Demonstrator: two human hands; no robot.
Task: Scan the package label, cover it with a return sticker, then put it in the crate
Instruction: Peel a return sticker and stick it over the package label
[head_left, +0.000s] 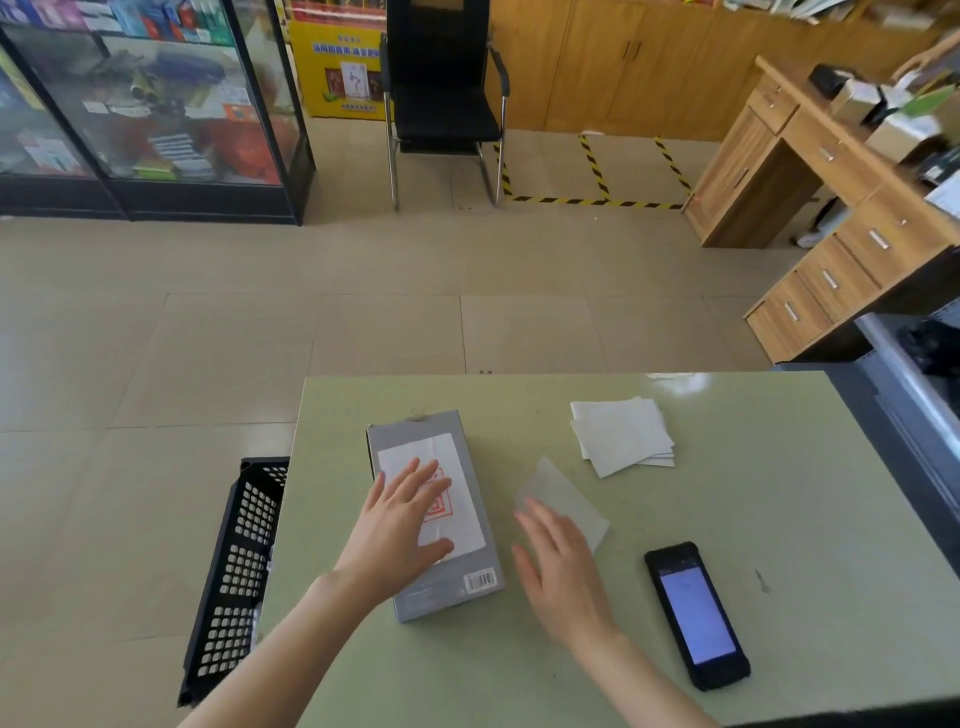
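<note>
Left hand open, palm flat on the white return sticker with red print atop the grey rectangular cardboard package, near the pale green table's left edge. Right hand open, blurred, over a translucent backing sheet; grip unclear. Black handheld scanner with lit screen lies right. White sticker stack beyond. Black perforated plastic crate on floor, left of table.

You had a matt grey cardboard package with a white paper sticker on a smooth, slightly glossy green table. The near-right scanner looked like black plastic with a glossy screen, and the left crate was perforated black plastic.
</note>
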